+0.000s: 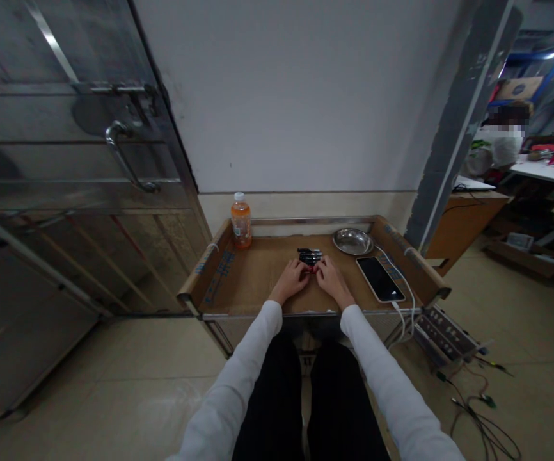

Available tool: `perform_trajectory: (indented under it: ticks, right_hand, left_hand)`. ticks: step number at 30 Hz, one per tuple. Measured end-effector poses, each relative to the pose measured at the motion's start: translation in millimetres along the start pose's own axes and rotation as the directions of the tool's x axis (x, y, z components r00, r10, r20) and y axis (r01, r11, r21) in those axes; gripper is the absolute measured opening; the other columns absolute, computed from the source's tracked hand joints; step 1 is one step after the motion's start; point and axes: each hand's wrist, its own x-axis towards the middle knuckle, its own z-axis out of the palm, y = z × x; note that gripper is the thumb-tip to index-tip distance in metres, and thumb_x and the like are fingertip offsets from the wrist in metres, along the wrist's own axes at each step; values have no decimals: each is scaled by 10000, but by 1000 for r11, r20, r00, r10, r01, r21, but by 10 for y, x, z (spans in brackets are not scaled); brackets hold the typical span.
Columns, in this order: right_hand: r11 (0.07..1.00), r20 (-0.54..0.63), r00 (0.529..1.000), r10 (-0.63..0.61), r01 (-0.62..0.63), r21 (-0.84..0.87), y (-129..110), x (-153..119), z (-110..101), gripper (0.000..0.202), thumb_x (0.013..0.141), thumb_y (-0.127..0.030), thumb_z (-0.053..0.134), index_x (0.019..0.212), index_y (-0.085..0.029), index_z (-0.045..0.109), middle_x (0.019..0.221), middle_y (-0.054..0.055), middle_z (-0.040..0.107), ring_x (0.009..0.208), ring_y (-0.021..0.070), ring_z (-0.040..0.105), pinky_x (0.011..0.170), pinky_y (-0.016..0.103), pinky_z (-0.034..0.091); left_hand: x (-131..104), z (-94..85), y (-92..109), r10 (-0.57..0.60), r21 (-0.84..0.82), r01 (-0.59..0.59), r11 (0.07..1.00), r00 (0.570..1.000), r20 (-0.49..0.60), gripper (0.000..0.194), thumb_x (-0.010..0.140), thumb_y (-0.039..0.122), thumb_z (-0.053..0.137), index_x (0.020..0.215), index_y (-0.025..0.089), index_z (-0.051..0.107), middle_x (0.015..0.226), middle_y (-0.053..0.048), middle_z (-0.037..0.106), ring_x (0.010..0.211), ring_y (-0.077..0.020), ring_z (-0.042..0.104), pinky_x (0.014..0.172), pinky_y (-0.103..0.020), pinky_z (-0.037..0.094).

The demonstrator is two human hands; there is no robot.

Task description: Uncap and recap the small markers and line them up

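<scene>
In the head view, the person's left hand [296,278] and right hand [331,279] meet, fingertips bent and close together, at a small red piece [311,269]; whether either grips it cannot be told. Lining-up seems in hand, calling for fine fingertip control. Slim black pens [310,255], perhaps four or five, lie just beyond on brown cardboard [262,275], with one orange-filled clear bottle [242,225], one round steel dish [352,241] and one white-edged black phone [380,279].

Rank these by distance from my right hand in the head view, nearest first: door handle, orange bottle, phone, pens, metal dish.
From the right hand:
1. Pens, right at the fingertips.
2. Phone, to the right, and metal dish, ahead and right: too close to call.
3. Orange bottle, at the far left corner.
4. Door handle, far left, beyond the cart.
</scene>
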Motion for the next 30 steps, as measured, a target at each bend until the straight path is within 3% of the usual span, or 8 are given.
perform_trajectory:
  ticks: [7, 15, 23, 26, 30]
  right_hand:
    - [999, 82, 997, -2, 6, -49, 47, 4, 68, 156, 834, -151, 476, 916, -188, 603, 1013, 77, 582, 960, 201, 509, 880, 326, 383]
    - [999, 65, 998, -12, 14, -40, 59, 0, 54, 164, 901, -224, 461, 931, -200, 621, 1025, 78, 582, 987, 209, 513, 887, 342, 390]
    - [994, -154, 982, 110, -109, 20, -22, 81, 63, 273, 952, -242, 354, 1049, -189, 603, 1079, 103, 560, 994, 202, 536, 888, 326, 431]
    - [984, -204, 966, 158, -137, 115, -40, 162, 141, 302, 958, -242, 323, 1071, -177, 595, 1058, 99, 565, 967, 187, 559, 866, 309, 450]
    - [968, -233, 955, 184, -135, 211, -39, 212, 208, 308, 945, -211, 319, 1084, -184, 593, 1042, 93, 575, 948, 178, 567, 857, 312, 464]
  left_hand:
    - [6, 37, -29, -39, -94, 38, 995, 999, -16, 107, 846, 186, 543, 912, 201, 624, 987, -57, 598, 965, -189, 547, 918, -354, 434]
    - [-11, 42, -17, -75, -96, 70, 993, 996, -49, 92, 852, 200, 571, 896, 194, 651, 968, -56, 621, 959, -187, 568, 905, -335, 454]
    - [75, 49, 10, -116, -141, 89, 986, 973, -197, 149, 910, 230, 489, 995, 215, 610, 985, -38, 611, 905, -150, 604, 844, -275, 483]
    - [178, 106, 26, -145, -109, 117, 987, 943, -299, 200, 928, 226, 449, 1078, 222, 581, 1043, -55, 605, 980, -166, 597, 895, -298, 474]
    - [291, 222, 71, -99, -42, 90, 995, 934, -344, 220, 944, 220, 408, 1098, 190, 563, 1061, -86, 622, 1007, -183, 591, 917, -331, 469]
